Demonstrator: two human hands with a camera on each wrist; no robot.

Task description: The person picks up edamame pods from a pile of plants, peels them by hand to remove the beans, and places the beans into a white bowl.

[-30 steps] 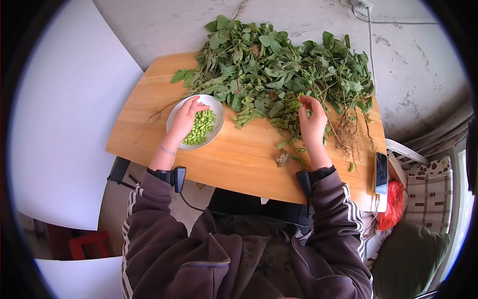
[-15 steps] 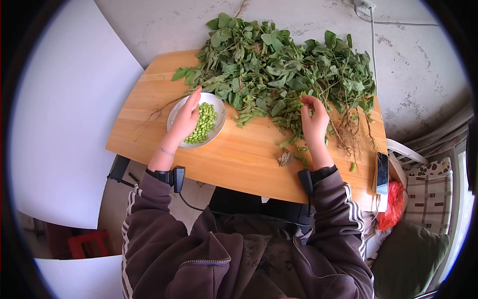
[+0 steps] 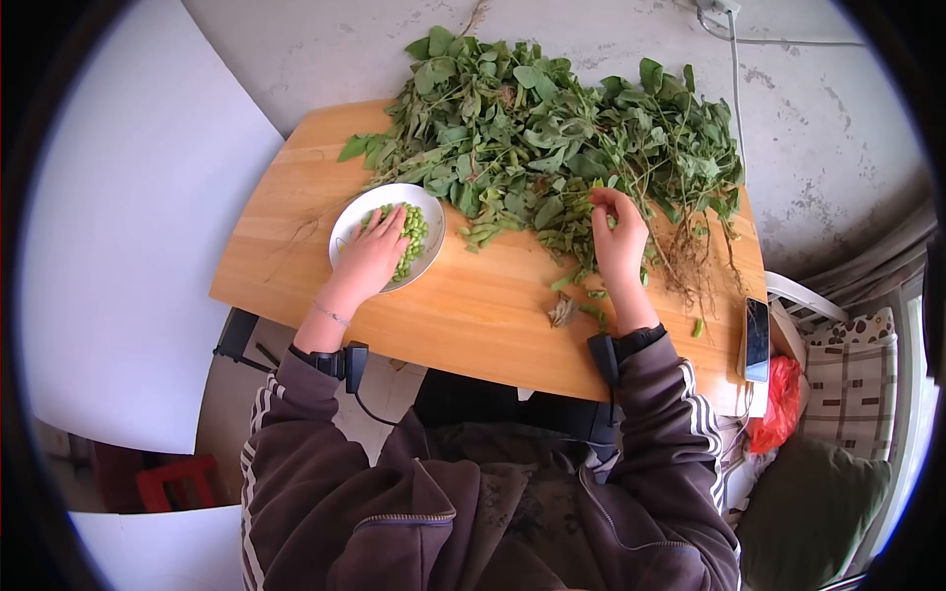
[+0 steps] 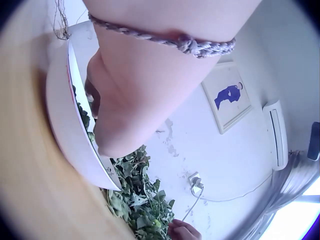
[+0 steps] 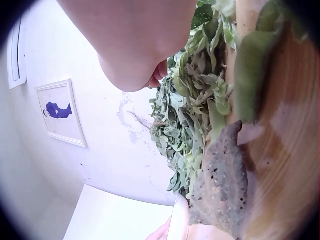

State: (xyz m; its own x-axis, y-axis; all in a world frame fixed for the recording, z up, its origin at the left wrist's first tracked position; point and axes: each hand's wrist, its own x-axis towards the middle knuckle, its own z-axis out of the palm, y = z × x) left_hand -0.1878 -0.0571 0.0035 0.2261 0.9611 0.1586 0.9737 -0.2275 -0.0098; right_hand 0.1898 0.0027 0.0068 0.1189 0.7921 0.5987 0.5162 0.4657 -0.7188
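Note:
A white bowl [image 3: 435, 251] of shelled green soybeans [image 3: 412, 234] stands at the table's left. My left hand [image 3: 371, 254] lies low over it, palm down, its straight fingers spread across the beans. In the left wrist view this hand [image 4: 125, 110] reaches over the rim and its fingertips are hidden inside the bowl. My right hand [image 3: 620, 239] is raised over loose soybean pods [image 3: 579, 236], its fingers bent towards the thumb. A bit of bright green pod [image 3: 595, 195] shows at its fingertips, mostly hidden.
A big heap of leafy soybean plants [image 3: 512, 128] covers the back of the table, with roots [image 3: 690, 271] hanging at the right. A dry leaf [image 3: 563, 311] and a single pod [image 3: 698, 328] lie nearer the front. A phone [image 3: 755, 340] rests at the right edge.
My left hand has turned from edge-on to palm down and lowered into the bowl, its fingers spreading over the beans. The right hand has stayed in place.

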